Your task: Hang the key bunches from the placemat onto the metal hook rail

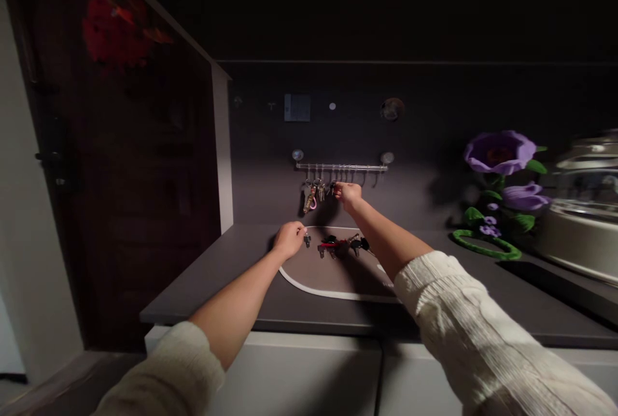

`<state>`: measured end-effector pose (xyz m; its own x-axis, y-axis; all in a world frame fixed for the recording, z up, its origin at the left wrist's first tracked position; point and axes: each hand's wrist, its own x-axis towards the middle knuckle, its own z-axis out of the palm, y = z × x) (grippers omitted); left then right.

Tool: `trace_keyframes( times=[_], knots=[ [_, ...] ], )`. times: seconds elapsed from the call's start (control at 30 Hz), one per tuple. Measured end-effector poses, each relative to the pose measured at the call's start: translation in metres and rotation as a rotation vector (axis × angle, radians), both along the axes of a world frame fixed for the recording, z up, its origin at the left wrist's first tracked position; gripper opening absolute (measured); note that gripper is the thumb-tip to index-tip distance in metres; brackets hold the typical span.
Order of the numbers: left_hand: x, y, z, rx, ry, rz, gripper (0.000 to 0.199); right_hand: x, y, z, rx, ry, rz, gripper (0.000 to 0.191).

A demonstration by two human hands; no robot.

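A clear hook rail (342, 168) is fixed to the wall, and several bunches of keys (311, 198) hang at its left end, one with a pink piece. My right hand (349, 196) is up at the hooks, its fingers pinched on a small dark set of keys (333, 189). Lower down, my left hand (288, 240) is closed, with small keys (308, 240) dangling from its fingertips just above the mat. On the brown mat (318, 277) with a white rim lies a pile of keys (333, 245), including a red strap or tag. My right forearm hides part of the mat.
Purple flowers (501, 153) with a green ring base and a large cream and clear container (579, 229) stand at the right. A dark flat slab (555, 287) lies before them. The dark cabinet (367, 10) overhangs the counter (217, 274). A dark door (145, 210) is at the left.
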<state>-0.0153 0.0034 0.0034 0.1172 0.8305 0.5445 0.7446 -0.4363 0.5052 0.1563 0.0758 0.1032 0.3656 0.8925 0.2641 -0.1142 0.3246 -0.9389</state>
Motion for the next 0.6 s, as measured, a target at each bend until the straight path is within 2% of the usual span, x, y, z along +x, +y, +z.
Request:
trace_keyframes(
  times=[0.13, 0.43, 0.6],
  knots=[
    [-0.001, 0.001, -0.001, -0.003, 0.003, 0.011, 0.024, -0.004, -0.003, -0.001, 0.017, 0.051, 0.001, 0.009],
    [-0.001, 0.000, 0.001, -0.009, 0.019, 0.021, 0.024, -0.003, -0.003, -0.006, 0.036, 0.026, 0.035, 0.011],
    [-0.001, -0.002, 0.004, -0.010, 0.021, 0.034, 0.024, 0.003, 0.003, -0.012, 0.046, -0.136, -0.030, 0.005]
  ],
)
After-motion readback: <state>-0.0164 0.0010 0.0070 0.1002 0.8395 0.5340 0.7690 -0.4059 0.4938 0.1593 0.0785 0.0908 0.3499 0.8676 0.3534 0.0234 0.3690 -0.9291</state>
